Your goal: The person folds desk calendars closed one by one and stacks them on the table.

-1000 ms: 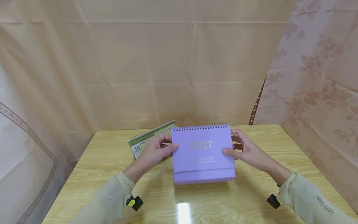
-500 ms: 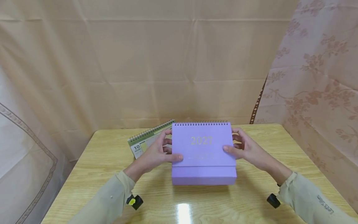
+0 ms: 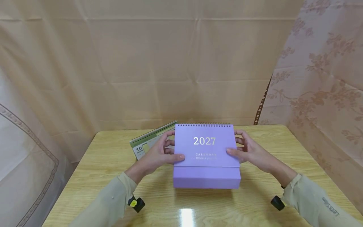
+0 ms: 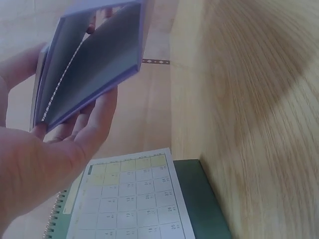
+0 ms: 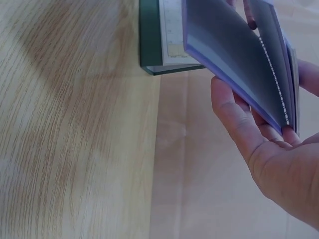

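Observation:
A purple desk calendar (image 3: 207, 148) marked 2027 is held up between both hands, its spiral binding along the top. Its hollow triangular stand shows from the side in both wrist views. My left hand (image 3: 156, 153) grips the left edge, thumb on the cover and fingers behind. On the right edge, my right hand (image 3: 250, 151) holds it the same way, thumb in front. Behind the left hand stands a green desk calendar (image 3: 138, 148) turned to a page with a 10; the purple one and the hand partly cover it. Its dated grid page (image 4: 132, 194) appears in the left wrist view.
The wooden table (image 3: 105, 176) reaches back to a beige curtain (image 3: 141, 78). A floral cloth (image 3: 320, 88) hangs at the right, and a white cloth (image 3: 25, 164) at the left. Light glares off the table's near side.
The purple calendar has tilted back, so more of its base front shows. My left thumb has moved lower on the cover. The green calendar has stayed in place.

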A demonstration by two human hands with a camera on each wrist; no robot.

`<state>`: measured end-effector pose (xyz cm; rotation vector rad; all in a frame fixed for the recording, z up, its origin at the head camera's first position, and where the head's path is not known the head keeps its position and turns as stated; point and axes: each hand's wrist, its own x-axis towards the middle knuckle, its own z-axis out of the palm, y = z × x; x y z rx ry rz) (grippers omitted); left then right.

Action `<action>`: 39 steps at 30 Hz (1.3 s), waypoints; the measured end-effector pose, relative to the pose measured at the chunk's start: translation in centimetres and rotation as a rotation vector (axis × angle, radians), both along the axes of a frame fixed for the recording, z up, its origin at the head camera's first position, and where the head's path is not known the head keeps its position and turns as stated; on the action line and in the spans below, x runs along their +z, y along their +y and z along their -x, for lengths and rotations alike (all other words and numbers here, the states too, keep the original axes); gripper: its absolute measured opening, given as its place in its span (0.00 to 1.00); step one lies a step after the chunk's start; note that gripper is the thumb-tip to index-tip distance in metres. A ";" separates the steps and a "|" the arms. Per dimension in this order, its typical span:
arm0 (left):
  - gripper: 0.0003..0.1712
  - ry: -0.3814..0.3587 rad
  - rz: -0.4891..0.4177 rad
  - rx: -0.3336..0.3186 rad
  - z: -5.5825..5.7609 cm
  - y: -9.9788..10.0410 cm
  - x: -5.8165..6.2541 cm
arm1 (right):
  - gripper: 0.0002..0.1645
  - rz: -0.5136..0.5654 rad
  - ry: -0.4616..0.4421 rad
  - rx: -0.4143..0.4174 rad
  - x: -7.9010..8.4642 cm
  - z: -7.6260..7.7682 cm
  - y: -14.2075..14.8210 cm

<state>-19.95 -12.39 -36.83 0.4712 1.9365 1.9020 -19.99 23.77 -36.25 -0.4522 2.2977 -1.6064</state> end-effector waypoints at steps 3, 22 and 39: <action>0.52 -0.024 -0.039 -0.020 0.1 -0.1 -0.1 | 0.40 0.020 -0.014 0.015 0.0 0.0 0.1; 0.59 -0.146 -0.062 -0.142 -0.6 -0.1 -0.7 | 0.40 0.013 -0.136 -0.001 -0.1 0.0 -0.4; 0.61 -0.163 -0.048 -0.110 -0.7 0.9 -1.1 | 0.48 0.042 -0.136 0.000 -0.7 0.3 0.0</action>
